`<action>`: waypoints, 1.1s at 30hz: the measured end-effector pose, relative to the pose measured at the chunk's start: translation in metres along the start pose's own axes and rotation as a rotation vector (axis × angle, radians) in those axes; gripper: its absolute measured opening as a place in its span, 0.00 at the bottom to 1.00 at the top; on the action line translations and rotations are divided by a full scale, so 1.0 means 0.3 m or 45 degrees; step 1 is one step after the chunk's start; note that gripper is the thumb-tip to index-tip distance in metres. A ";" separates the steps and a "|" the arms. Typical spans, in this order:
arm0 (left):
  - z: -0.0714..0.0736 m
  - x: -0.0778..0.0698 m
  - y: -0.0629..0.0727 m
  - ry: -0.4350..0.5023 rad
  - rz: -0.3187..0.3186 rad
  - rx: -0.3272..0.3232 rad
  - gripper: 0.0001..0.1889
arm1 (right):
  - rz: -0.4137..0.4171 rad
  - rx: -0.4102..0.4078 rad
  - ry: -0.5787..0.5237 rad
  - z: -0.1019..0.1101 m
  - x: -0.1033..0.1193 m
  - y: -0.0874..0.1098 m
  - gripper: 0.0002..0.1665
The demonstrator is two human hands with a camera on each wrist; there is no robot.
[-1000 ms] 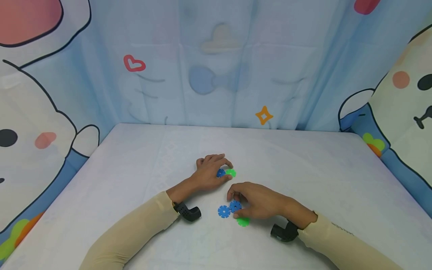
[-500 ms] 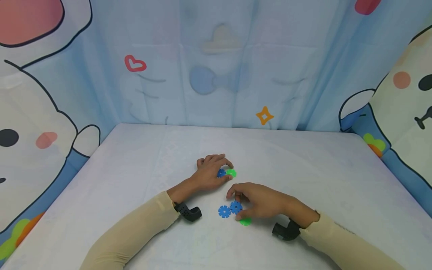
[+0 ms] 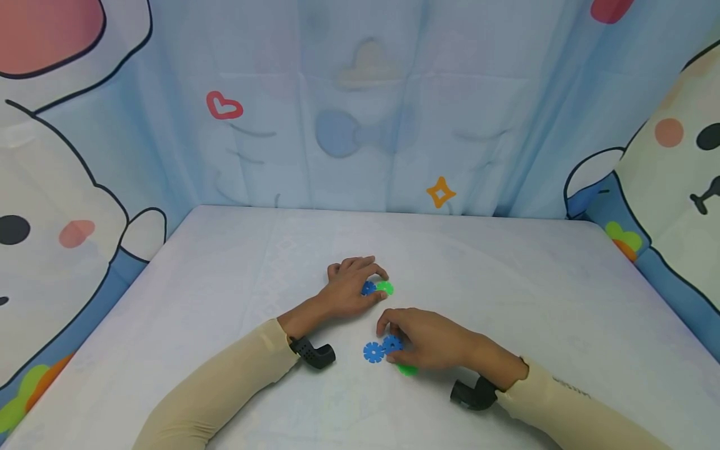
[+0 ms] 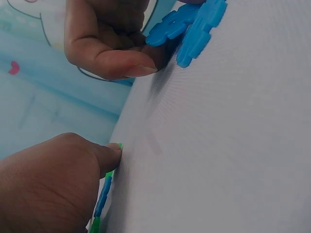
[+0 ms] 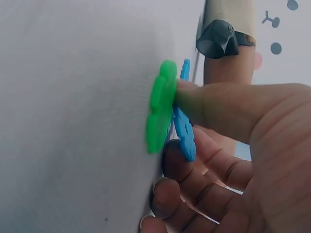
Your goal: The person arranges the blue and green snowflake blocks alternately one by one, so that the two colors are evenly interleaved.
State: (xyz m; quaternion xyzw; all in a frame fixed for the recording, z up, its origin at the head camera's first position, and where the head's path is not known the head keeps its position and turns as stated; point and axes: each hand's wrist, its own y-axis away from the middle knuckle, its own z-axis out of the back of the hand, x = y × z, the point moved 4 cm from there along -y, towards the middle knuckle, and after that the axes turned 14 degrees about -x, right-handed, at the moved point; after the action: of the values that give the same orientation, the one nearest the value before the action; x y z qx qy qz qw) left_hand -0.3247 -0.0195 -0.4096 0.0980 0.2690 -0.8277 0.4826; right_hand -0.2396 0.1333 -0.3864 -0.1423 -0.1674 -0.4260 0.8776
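My left hand point(image 3: 353, 290) lies on the table, its thumb and index finger round a green notched building disc point(image 3: 385, 287) beside a blue one point(image 3: 368, 288). In the left wrist view, green and blue pieces point(image 4: 103, 196) show in a row past that thumb. Nearer the front, my right hand point(image 3: 430, 337) pinches a blue notched disc point(image 3: 392, 343) between thumb and fingers. Another blue disc point(image 3: 374, 352) adjoins it on the left. Under the right thumb sits a green disc point(image 5: 162, 109), partly hidden in the head view and tilted in the right wrist view.
A white cloth covers the table point(image 3: 495, 269). Behind it hangs a light blue printed curtain point(image 3: 270, 150). Black cameras are strapped to the left wrist point(image 3: 315, 355) and the right wrist point(image 3: 474, 394).
My left hand stays still. The right hand shifts slightly, its thumb moving a little over the blue and green discs, and less of the green disc shows now.
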 end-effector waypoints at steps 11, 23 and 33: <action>-0.002 0.000 -0.001 0.000 -0.008 -0.009 0.16 | -0.066 0.071 -0.059 0.024 0.007 0.000 0.27; 0.002 -0.003 0.002 -0.001 0.002 -0.007 0.16 | -0.028 0.152 -0.239 0.026 -0.045 -0.001 0.19; 0.002 -0.003 0.003 0.006 -0.005 -0.003 0.16 | 0.002 0.105 -0.270 0.037 -0.058 -0.008 0.18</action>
State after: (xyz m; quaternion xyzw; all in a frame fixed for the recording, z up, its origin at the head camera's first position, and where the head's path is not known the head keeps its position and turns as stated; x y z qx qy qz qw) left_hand -0.3233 -0.0194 -0.4091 0.0988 0.2712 -0.8281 0.4806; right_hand -0.2536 0.1483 -0.3832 -0.1503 -0.2765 -0.4006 0.8605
